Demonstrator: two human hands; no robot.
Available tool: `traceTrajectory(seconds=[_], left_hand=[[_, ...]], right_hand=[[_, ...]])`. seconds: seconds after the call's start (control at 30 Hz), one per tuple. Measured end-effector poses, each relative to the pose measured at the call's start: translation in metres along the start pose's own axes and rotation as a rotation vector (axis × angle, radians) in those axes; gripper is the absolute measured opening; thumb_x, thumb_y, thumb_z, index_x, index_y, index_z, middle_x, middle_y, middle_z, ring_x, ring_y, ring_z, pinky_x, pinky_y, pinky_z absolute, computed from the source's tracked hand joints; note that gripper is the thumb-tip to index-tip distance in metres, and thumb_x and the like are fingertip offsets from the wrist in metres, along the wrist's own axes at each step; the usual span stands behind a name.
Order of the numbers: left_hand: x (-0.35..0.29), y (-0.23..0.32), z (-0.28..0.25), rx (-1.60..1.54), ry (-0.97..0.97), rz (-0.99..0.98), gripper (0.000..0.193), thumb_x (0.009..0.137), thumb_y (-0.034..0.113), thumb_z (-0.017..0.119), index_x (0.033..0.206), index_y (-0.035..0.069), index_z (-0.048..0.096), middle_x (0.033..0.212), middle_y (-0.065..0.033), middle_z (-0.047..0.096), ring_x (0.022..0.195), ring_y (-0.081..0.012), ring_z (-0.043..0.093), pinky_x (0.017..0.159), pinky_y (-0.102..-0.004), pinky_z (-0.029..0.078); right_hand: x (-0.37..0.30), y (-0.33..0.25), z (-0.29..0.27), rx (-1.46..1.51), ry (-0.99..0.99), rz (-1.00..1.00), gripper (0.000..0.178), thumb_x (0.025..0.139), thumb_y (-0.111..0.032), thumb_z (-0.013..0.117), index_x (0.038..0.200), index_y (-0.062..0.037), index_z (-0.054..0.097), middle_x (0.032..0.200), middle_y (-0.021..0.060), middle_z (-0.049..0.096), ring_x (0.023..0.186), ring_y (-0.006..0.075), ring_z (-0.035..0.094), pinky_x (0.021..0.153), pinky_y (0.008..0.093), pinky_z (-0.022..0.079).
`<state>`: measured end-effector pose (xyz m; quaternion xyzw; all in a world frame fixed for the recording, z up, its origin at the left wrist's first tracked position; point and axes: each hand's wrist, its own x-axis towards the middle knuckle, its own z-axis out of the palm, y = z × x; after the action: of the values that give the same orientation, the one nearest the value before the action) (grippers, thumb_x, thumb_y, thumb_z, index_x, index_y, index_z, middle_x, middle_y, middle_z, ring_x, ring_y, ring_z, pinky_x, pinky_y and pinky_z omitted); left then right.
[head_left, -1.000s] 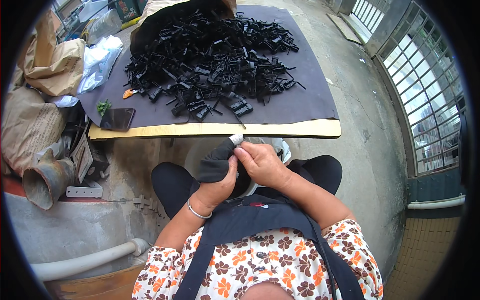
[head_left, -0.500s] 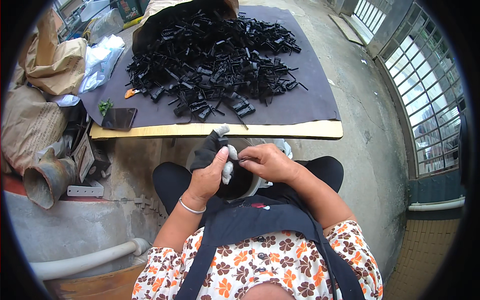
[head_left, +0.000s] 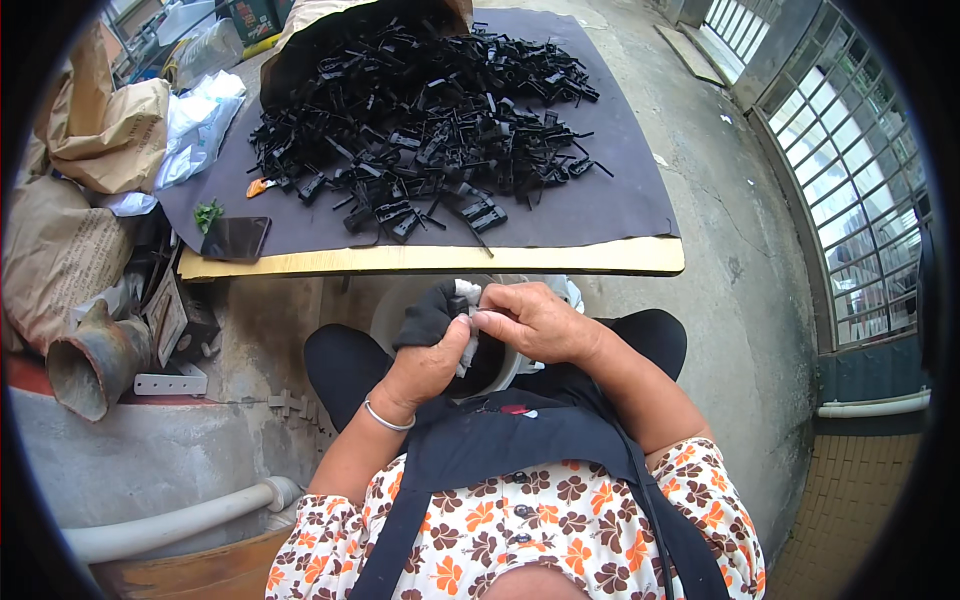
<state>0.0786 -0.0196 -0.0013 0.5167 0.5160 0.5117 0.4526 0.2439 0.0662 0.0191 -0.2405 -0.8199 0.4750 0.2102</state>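
My left hand [head_left: 430,350] is closed in front of the table, over a pale bucket [head_left: 390,300] between my knees. A dark cloth covering with whitish tips [head_left: 428,316] wraps its fingers, while the thumb is bare. Between thumb and covered fingers sits a small black plastic part [head_left: 459,304], mostly hidden. My bare right hand [head_left: 538,320] meets it from the right, thumb and fingers pinched together at the part; what they grip is hidden. Beyond them, a large heap of black plastic parts [head_left: 420,130] lies on the table's dark cover [head_left: 560,215].
A dark phone [head_left: 236,239], a green sprig [head_left: 208,214] and a small orange item [head_left: 260,187] lie at the table's left. Brown paper bags [head_left: 110,130] and a rusty pipe piece [head_left: 95,360] crowd the left side. A barred gate [head_left: 850,170] stands at right.
My right hand has moved slightly left, so its fingertips now meet my left hand at the black part. The left hand has turned, and its covered fingertips sit lower and farther right.
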Motion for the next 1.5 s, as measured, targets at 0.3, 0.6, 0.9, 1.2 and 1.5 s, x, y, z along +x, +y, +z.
traceTrajectory(seconds=[0.3, 0.6, 0.9, 1.2, 1.5], left_hand=[[0.000, -0.003, 0.011, 0.316, 0.173, 0.294, 0.020, 0.086, 0.002, 0.049, 0.104, -0.006, 0.054, 0.092, -0.0117, 0.059, 0.081, -0.0179, 0.056, 0.075, -0.0292, 0.046], [0.011, -0.021, -0.015, 0.835, 0.072, 0.323, 0.024, 0.084, 0.010, 0.056, 0.105, 0.000, 0.061, 0.099, -0.0195, 0.063, 0.092, -0.0351, 0.059, 0.082, -0.0417, 0.046], [0.013, -0.024, -0.011, 0.776, 0.234, 0.380, 0.020, 0.083, 0.008, 0.058, 0.101, 0.000, 0.064, 0.094, -0.0164, 0.065, 0.088, -0.0323, 0.060, 0.082, -0.0388, 0.046], [0.018, -0.019, -0.001, -0.027, 0.153, -0.134, 0.026, 0.094, 0.013, 0.052, 0.115, -0.001, 0.058, 0.098, -0.0071, 0.066, 0.074, -0.0099, 0.062, 0.059, -0.0224, 0.049], [0.018, -0.029, 0.003, -0.269, 0.110, -0.222, 0.027, 0.093, 0.012, 0.051, 0.116, 0.000, 0.057, 0.099, -0.0070, 0.065, 0.076, -0.0126, 0.063, 0.056, -0.0220, 0.048]], right_hand=[[0.008, 0.004, 0.020, 0.105, 0.053, 0.081, 0.030, 0.094, -0.025, 0.051, 0.081, 0.0001, 0.059, 0.070, 0.0188, 0.059, 0.065, 0.0361, 0.056, 0.061, 0.0392, 0.045], [0.036, 0.034, 0.005, -0.597, 0.475, -0.113, 0.019, 0.085, -0.023, 0.062, 0.081, -0.0050, 0.056, 0.071, 0.0112, 0.059, 0.066, 0.0304, 0.060, 0.058, 0.0382, 0.048], [0.045, 0.057, 0.003, -0.662, 0.511, -0.119, 0.011, 0.081, -0.015, 0.061, 0.083, -0.0065, 0.055, 0.073, 0.0106, 0.061, 0.066, 0.0309, 0.061, 0.059, 0.0401, 0.050], [0.048, 0.066, -0.003, -0.578, 0.562, -0.121, 0.013, 0.080, -0.016, 0.062, 0.087, -0.0064, 0.058, 0.073, 0.0110, 0.062, 0.068, 0.0312, 0.062, 0.061, 0.0405, 0.050], [0.063, 0.063, 0.007, -0.791, 0.453, -0.015, 0.013, 0.082, -0.017, 0.059, 0.079, -0.0054, 0.054, 0.072, 0.0125, 0.062, 0.065, 0.0319, 0.062, 0.059, 0.0412, 0.050]])
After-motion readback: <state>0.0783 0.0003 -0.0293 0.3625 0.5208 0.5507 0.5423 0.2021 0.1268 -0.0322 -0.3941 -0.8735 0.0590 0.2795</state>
